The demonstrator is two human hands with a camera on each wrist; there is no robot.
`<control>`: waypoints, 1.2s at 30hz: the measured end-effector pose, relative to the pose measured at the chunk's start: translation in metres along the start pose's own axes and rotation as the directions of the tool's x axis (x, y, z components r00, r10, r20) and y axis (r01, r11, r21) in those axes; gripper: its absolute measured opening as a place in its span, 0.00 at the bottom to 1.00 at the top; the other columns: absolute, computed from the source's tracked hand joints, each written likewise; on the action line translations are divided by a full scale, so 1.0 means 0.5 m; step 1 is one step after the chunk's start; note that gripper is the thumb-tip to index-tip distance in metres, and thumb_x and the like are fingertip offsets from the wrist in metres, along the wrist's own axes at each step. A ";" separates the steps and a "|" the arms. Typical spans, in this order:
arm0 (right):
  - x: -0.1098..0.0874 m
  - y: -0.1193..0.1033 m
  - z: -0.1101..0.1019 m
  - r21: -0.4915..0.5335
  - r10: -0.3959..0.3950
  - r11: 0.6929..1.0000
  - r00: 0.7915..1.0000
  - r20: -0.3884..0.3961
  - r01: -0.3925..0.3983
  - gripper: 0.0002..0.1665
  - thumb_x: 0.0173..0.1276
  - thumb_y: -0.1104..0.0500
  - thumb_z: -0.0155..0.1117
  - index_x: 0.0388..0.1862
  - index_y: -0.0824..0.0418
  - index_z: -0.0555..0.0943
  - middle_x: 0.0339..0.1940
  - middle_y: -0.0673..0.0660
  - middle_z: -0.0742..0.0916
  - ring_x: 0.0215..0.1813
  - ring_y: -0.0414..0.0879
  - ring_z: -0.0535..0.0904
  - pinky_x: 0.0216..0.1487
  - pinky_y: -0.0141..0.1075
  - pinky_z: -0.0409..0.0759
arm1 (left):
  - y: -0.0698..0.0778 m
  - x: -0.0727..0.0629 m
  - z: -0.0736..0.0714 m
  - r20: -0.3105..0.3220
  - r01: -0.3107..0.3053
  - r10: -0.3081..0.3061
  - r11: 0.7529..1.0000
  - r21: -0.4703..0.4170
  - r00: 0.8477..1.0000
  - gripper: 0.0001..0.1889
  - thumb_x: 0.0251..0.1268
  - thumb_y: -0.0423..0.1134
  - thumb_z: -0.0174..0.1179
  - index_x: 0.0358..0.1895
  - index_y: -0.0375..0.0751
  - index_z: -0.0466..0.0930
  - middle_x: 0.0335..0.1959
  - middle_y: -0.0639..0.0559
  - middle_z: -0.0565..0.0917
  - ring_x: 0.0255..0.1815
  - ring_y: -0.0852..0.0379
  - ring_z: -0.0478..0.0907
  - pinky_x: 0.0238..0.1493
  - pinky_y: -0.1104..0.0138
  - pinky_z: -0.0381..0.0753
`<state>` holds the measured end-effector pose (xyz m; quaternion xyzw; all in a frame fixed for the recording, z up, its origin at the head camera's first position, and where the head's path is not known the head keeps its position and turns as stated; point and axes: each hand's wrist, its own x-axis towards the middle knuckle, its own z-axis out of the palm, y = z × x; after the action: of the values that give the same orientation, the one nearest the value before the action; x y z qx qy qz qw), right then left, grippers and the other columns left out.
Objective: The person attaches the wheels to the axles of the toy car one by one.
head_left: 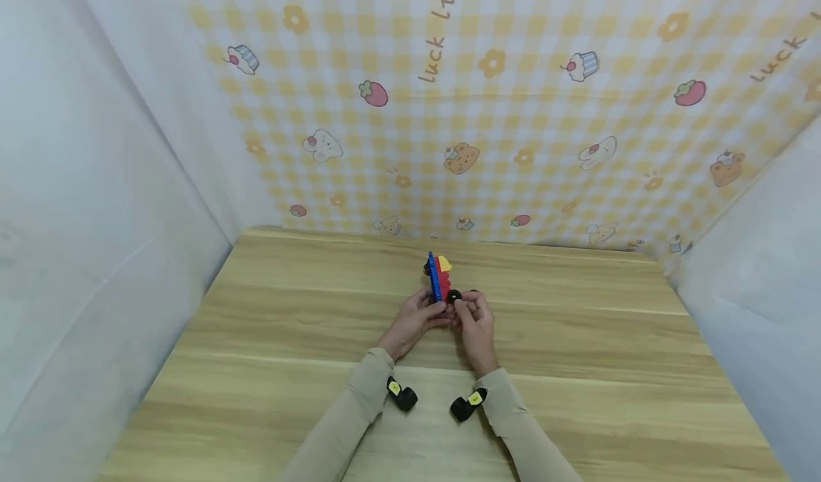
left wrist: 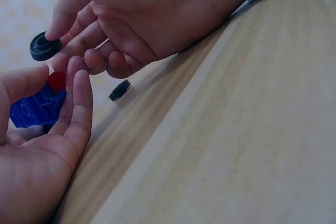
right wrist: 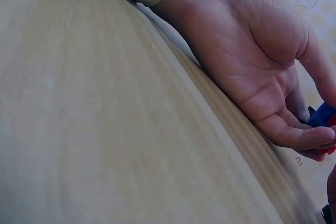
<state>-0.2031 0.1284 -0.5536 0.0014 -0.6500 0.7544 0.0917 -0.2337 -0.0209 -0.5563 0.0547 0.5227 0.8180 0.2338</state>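
My left hand [head_left: 413, 323] grips a toy car [head_left: 442, 282] built of blue and red blocks, with a yellow piece [head_left: 445, 263] at its far end. The car is held tilted up over the table, its blue underside turned left. A dark wheel shows at the car's far left side. Close by on the right, my right hand [head_left: 477, 323] pinches a black wheel [left wrist: 44, 46] between thumb and fingers, beside the car's near end. In the left wrist view, another black wheel [left wrist: 120, 91] appears below the right hand's fingers. The left hand's fingers partly hide the car.
The wood-grain table [head_left: 269, 368] spreads around both hands. A yellow checked cloth [head_left: 398, 132] hangs behind it, with white sheets [head_left: 96, 218] at the sides. Small black cameras [head_left: 404, 396] are worn at both wrists.
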 end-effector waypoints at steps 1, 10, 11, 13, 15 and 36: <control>-0.001 0.000 0.001 -0.013 0.011 1.000 1.000 0.001 -0.011 0.11 0.76 0.63 0.57 0.48 0.71 0.73 0.28 0.47 0.83 0.26 0.38 0.75 0.27 0.28 0.74 | 0.000 -0.002 0.000 -0.003 0.003 -0.003 1.000 0.009 1.000 0.29 0.75 0.33 0.54 0.74 0.33 0.57 0.58 0.40 0.77 0.47 0.58 0.82 0.55 0.65 0.83; -0.002 -0.012 0.005 -0.046 0.032 0.998 0.999 0.040 -0.030 0.12 0.75 0.67 0.56 0.49 0.78 0.75 0.30 0.50 0.80 0.27 0.41 0.73 0.28 0.29 0.73 | -0.004 -0.004 -0.004 0.033 -0.035 0.033 0.997 0.062 0.999 0.27 0.76 0.32 0.53 0.74 0.33 0.58 0.65 0.34 0.73 0.48 0.58 0.81 0.52 0.67 0.83; -0.004 -0.017 0.005 -0.052 0.035 0.998 0.998 0.046 -0.033 0.12 0.75 0.67 0.56 0.49 0.78 0.75 0.30 0.50 0.80 0.27 0.42 0.73 0.29 0.30 0.73 | -0.005 -0.004 -0.004 0.040 -0.038 0.035 0.997 0.072 0.999 0.28 0.75 0.32 0.54 0.74 0.33 0.58 0.65 0.33 0.73 0.48 0.58 0.82 0.52 0.67 0.83; -0.008 -0.029 0.005 -0.074 0.040 0.997 0.997 0.060 -0.036 0.12 0.76 0.67 0.55 0.49 0.77 0.76 0.31 0.50 0.81 0.28 0.42 0.73 0.29 0.30 0.73 | -0.008 -0.003 -0.006 0.051 -0.039 0.034 0.995 0.090 0.998 0.28 0.75 0.32 0.54 0.74 0.33 0.58 0.66 0.33 0.73 0.49 0.58 0.82 0.53 0.66 0.83; -0.014 -0.043 0.007 -0.108 0.046 0.993 0.997 0.069 -0.038 0.12 0.76 0.66 0.56 0.49 0.76 0.77 0.32 0.49 0.81 0.29 0.42 0.73 0.30 0.30 0.73 | -0.009 -0.003 -0.006 0.058 -0.041 0.034 0.993 0.108 0.998 0.29 0.75 0.32 0.54 0.75 0.34 0.57 0.67 0.32 0.72 0.49 0.58 0.81 0.54 0.65 0.83; -0.020 -0.061 0.007 -0.206 0.033 0.978 0.996 0.079 -0.016 0.14 0.75 0.61 0.59 0.48 0.74 0.80 0.33 0.56 0.83 0.30 0.41 0.75 0.30 0.29 0.76 | -0.004 -0.002 -0.005 0.080 -0.028 0.016 0.987 0.156 0.997 0.34 0.68 0.27 0.57 0.76 0.38 0.57 0.72 0.37 0.68 0.55 0.56 0.79 0.57 0.65 0.82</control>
<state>-0.1895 0.1279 -0.5245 0.0148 -0.7275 0.6837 0.0553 -0.2330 -0.0229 -0.5592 0.1110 0.5754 0.7739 0.2402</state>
